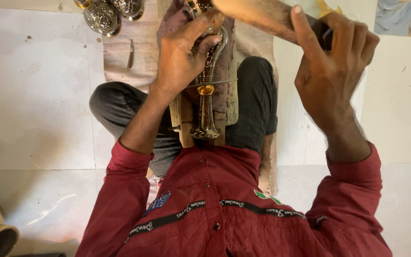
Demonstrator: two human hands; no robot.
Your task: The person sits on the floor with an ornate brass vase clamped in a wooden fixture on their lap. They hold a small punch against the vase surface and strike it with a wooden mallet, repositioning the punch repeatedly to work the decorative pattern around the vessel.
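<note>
Red quilted shirt below, left hand pins an ornate metal handle against the wooden block to steady it, right hand closed around a wooden tool.

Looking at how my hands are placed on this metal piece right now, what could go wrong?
The left hand pins the long metal piece with fingertips right at its top, where the wooden tool in the right hand points; a miss might hit them. The piece rests on a narrow wooden block on the lap, so it may shift.
</note>
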